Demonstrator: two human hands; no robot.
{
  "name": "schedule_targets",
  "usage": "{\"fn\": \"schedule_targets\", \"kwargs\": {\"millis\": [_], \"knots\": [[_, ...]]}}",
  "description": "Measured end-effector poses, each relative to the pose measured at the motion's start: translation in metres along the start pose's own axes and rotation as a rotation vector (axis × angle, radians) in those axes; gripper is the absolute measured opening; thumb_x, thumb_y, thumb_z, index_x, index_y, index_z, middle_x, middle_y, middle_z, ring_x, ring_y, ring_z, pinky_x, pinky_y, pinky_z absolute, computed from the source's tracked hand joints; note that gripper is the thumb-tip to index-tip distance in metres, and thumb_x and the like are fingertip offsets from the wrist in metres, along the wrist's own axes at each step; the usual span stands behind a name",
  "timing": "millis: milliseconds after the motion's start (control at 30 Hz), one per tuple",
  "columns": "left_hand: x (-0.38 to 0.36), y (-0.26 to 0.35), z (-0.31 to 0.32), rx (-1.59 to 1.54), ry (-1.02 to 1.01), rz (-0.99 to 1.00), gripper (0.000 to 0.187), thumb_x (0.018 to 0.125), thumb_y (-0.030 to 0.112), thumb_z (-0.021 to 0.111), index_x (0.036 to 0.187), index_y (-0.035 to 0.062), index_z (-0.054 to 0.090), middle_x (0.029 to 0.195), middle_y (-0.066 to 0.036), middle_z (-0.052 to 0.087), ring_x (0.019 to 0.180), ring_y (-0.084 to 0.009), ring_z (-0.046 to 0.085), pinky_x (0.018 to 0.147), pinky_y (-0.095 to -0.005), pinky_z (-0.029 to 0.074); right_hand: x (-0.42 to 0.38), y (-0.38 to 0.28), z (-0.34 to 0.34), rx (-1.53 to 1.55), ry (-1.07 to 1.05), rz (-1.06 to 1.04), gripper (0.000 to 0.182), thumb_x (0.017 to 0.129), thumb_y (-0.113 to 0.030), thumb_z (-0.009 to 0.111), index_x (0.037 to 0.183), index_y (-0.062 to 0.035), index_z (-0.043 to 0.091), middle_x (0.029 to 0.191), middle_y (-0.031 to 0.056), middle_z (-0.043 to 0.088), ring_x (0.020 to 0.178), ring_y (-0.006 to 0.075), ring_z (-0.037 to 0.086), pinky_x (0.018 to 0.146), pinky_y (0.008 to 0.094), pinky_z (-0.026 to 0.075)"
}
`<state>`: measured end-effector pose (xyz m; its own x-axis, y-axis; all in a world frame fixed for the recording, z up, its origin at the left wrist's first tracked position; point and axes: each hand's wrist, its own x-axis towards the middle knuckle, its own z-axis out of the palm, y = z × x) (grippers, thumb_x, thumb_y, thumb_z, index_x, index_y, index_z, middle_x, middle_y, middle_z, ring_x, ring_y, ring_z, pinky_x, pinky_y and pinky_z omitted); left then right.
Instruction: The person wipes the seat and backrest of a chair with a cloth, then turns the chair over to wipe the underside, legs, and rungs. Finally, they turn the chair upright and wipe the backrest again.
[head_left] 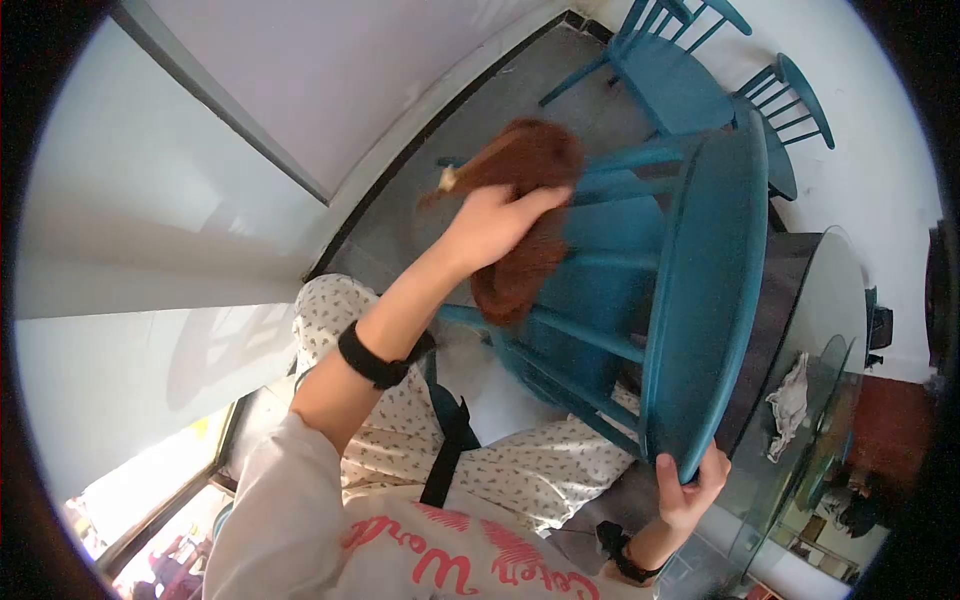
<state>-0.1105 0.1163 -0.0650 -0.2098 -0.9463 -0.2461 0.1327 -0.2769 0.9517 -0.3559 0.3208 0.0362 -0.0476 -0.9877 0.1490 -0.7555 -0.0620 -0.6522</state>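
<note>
A teal wooden chair (708, 270) with a spindle back is tilted in front of me. My left hand (495, 230) grips a fuzzy brown cloth (535, 150), which is bunched and partly blurred. The cloth lies against the ends of the spindles, over the seat (610, 240) side. At the lower end of the chair's curved top rail, my right hand (690, 485) holds on, thumb on the near face and fingers wrapped round the edge.
Two more teal chairs (670, 85) stand by the wall at the upper right. A glass-topped table (830, 290) with a crumpled pale cloth (788, 408) is at the right. White panels (150, 210) rise at the left. My patterned trousers (390, 440) are below.
</note>
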Motion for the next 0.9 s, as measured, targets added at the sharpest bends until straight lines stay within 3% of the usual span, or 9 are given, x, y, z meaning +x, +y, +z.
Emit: {"fn": "schedule_targets", "kwargs": {"millis": [67,167,233,367,433,500,567,833,900], "knots": [[0.010,0.030,0.015,0.110,-0.071,-0.025,0.038,0.083,0.030,0.060,0.101,-0.0032,0.059,0.096,-0.006,0.063,0.083,-0.0163,0.059,0.075,-0.0325,0.047,-0.002,-0.002,-0.003,-0.021,-0.031,0.007,0.028,0.062,-0.012,0.067,0.085,0.0029,0.060,0.058,0.0116,0.051,0.048,0.0261,0.048,0.051,0.0295,0.039],[0.028,0.048,0.041,0.157,-0.302,0.131,0.052,0.080,0.042,0.055,0.087,-0.0086,0.062,0.083,-0.019,0.064,0.079,-0.0276,0.062,0.075,-0.0359,0.048,-0.003,-0.006,0.001,-0.068,-0.009,0.019,0.029,0.060,-0.014,0.068,0.082,0.0022,0.061,0.059,0.0123,0.054,0.050,0.0297,0.052,0.052,0.0320,0.041],[0.040,0.050,0.052,0.704,-0.309,0.272,0.046,0.078,0.035,0.055,0.081,-0.0098,0.063,0.078,-0.025,0.062,0.077,-0.0358,0.061,0.075,-0.0407,0.048,-0.001,-0.009,0.002,-0.049,-0.043,-0.036,0.032,0.067,-0.021,0.068,0.085,0.0033,0.059,0.061,0.0091,0.050,0.054,0.0207,0.045,0.054,0.0294,0.033],[0.070,0.021,0.048,0.737,-0.247,0.732,0.039,0.076,0.031,0.056,0.072,-0.0075,0.063,0.069,-0.024,0.060,0.068,-0.0366,0.061,0.066,-0.0420,0.050,-0.009,-0.009,0.008,-0.157,0.075,-0.088,0.034,0.063,-0.021,0.070,0.085,0.0018,0.060,0.067,0.0102,0.057,0.062,0.0267,0.051,0.062,0.0328,0.037],[0.068,0.021,0.053,0.811,-0.152,0.789,0.036,0.073,0.030,0.059,0.068,-0.0052,0.063,0.065,-0.021,0.060,0.064,-0.0356,0.060,0.062,-0.0415,0.050,-0.003,-0.014,0.003,-0.075,-0.100,0.053,0.033,0.061,-0.020,0.069,0.085,0.0013,0.060,0.069,0.0104,0.059,0.064,0.0276,0.052,0.064,0.0340,0.038],[0.066,0.016,0.061,0.894,-0.042,0.858,0.033,0.071,0.029,0.061,0.065,-0.0029,0.063,0.062,-0.018,0.059,0.059,-0.0345,0.060,0.057,-0.0411,0.050,-0.007,-0.015,0.008,-0.132,0.079,-0.008,0.035,0.059,-0.020,0.069,0.085,0.0014,0.060,0.071,0.0119,0.060,0.064,0.0278,0.052,0.064,0.0347,0.038],[0.060,0.005,0.070,0.816,0.148,0.965,0.028,0.066,0.028,0.066,0.058,0.0013,0.061,0.056,-0.014,0.058,0.054,-0.0328,0.059,0.052,-0.0401,0.049,-0.010,-0.011,0.003,-0.133,0.040,-0.007,0.036,0.057,-0.021,0.069,0.085,0.0014,0.060,0.072,0.0123,0.060,0.065,0.0279,0.052,0.064,0.0350,0.039],[0.062,-0.046,0.031,0.818,0.118,0.877,0.028,0.071,0.029,0.066,0.090,0.0084,0.063,0.078,-0.011,0.063,0.071,-0.0283,0.062,0.059,-0.0380,0.050,-0.020,-0.005,0.002,-0.190,0.044,-0.029,0.039,0.057,-0.026,0.070,0.085,-0.0009,0.062,0.075,0.0118,0.061,0.065,0.0274,0.053,0.063,0.0352,0.039],[0.063,-0.064,0.019,0.902,-0.034,0.541,0.038,0.073,0.028,0.066,0.106,0.0107,0.059,0.091,-0.015,0.061,0.083,-0.0333,0.060,0.071,-0.0418,0.048,-0.028,-0.003,0.003,-0.206,0.133,0.041,0.042,0.059,-0.030,0.071,0.089,-0.0012,0.062,0.076,0.0113,0.060,0.067,0.0268,0.053,0.064,0.0356,0.039]]}}
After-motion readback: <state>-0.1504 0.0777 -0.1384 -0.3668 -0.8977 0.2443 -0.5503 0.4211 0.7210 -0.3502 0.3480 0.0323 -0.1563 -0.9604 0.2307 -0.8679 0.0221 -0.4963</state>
